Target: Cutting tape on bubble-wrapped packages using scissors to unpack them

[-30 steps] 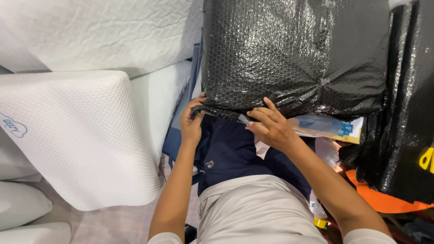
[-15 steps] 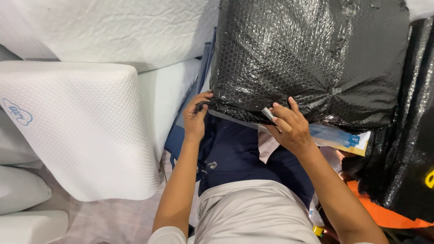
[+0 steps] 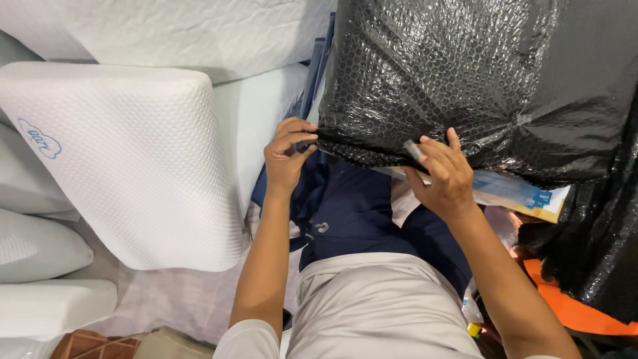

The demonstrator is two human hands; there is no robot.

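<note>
A big black bubble-wrap bag lies over the person's lap, stuffed full; what is inside stays hidden. The left hand pinches its bottom edge. The right hand grips that edge too. A white pillow sits beside.

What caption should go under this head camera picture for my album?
Two hands, left hand and right hand, grip the edge of a black bubble-wrap bag beside white pillows.
</note>
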